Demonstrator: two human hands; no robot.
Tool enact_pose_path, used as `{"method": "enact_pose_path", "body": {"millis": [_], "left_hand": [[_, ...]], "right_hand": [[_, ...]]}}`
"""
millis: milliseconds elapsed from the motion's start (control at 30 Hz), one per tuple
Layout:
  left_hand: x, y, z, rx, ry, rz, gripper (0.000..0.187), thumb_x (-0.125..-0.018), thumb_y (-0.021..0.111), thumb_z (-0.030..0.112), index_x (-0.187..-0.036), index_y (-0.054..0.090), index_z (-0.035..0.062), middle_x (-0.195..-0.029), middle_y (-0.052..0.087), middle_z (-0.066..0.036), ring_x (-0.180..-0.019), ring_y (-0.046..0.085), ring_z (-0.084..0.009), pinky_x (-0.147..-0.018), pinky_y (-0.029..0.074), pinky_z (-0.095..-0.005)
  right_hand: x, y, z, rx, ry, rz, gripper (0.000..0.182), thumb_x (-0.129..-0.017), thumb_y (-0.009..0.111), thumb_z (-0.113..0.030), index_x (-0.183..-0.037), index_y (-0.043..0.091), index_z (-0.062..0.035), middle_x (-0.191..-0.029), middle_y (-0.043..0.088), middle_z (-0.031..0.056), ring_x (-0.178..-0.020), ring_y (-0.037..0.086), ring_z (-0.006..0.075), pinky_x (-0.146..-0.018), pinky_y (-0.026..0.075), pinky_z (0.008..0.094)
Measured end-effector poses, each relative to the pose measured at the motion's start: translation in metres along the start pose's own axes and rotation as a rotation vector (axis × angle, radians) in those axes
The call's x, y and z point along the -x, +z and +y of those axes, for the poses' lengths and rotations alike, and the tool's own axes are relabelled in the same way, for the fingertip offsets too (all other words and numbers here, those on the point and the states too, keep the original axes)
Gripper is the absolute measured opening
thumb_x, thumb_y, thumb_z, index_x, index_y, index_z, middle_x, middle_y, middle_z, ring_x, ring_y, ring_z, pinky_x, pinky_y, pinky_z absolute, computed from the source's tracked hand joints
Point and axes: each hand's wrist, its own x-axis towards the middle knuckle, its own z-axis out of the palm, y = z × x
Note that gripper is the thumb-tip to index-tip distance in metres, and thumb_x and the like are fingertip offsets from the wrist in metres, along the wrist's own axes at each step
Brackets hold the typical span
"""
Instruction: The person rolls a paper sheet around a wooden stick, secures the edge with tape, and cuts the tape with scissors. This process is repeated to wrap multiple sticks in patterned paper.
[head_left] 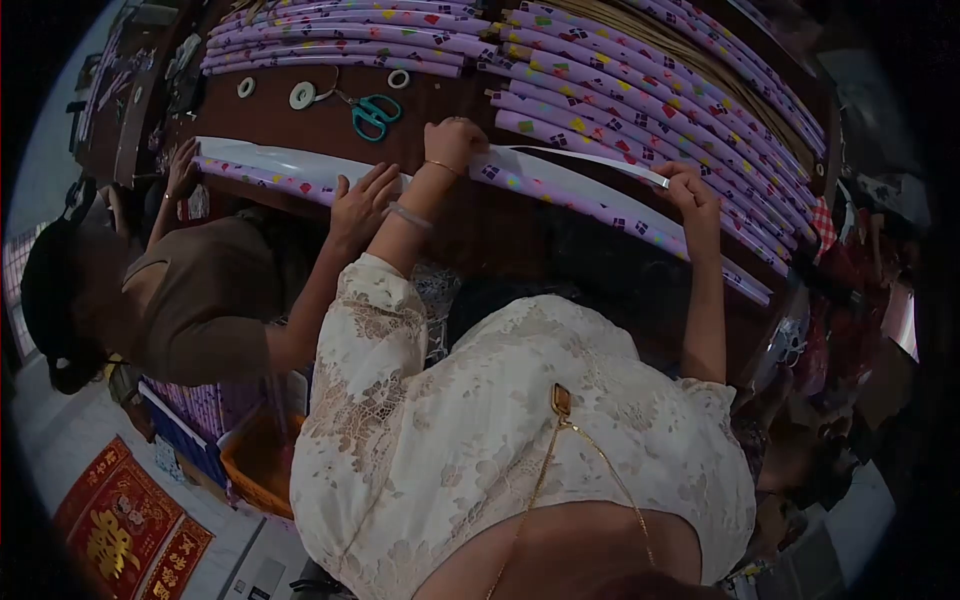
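Observation:
A long sheet of purple patterned wrapping paper [600, 208], part rolled with its white side showing, lies across the table before me. My left hand [457, 145] rests at its far edge with the fingers curled down; the fingertips are hidden. My right hand [690, 192] is closed in a pinch on the end of a narrow white strip [590, 160]. That strip stretches from near my left hand, raised slightly above the paper. Left of my forearm, a co-worker's flat hand [362, 205] and other hand [182, 168] lie on a similar white-and-purple length [270, 172].
Teal-handled scissors [374, 117], a white roll of tape [302, 95] and smaller rings lie beyond the paper. Finished purple rolls [640, 110] are stacked at the back right, more [350, 45] at the back left. The co-worker [210, 290] sits close on my left, near an orange basket [250, 480].

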Motion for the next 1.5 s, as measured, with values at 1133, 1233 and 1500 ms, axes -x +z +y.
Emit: {"method": "enact_pose_path", "body": {"millis": [1133,1233,1500], "left_hand": [[-0.017,-0.010,0.017,-0.126,-0.246,-0.182,0.009,-0.055,0.073,0.029,-0.059,0.066,0.0266,-0.071,0.062,0.000,-0.069,0.061,-0.0204,-0.066,0.037,-0.0359],[-0.020,-0.013,0.019,-0.172,-0.250,-0.244,0.008,-0.056,0.073,0.029,-0.060,0.066,0.0268,-0.073,0.062,0.000,-0.070,0.061,-0.0203,-0.067,0.037,-0.0360],[-0.021,-0.013,0.018,-0.254,-0.223,-0.299,0.024,-0.058,0.072,0.039,-0.077,0.068,0.0251,-0.081,0.064,-0.003,-0.079,0.062,-0.0245,-0.073,0.043,-0.0408]], "right_hand": [[0.028,-0.025,0.048,0.917,0.020,0.161,0.029,-0.073,0.065,-0.029,-0.078,0.060,-0.0016,-0.090,0.055,0.0060,-0.081,0.056,0.0251,-0.071,0.043,0.0339],[0.031,-0.023,0.060,1.048,-0.052,0.213,0.029,-0.073,0.064,-0.030,-0.077,0.061,-0.0026,-0.089,0.055,0.0064,-0.078,0.056,0.0275,-0.068,0.044,0.0370],[0.037,-0.018,0.070,1.125,0.005,0.279,0.032,-0.072,0.065,-0.034,-0.079,0.062,-0.0033,-0.090,0.056,0.0061,-0.084,0.055,0.0260,-0.075,0.041,0.0377]]}}
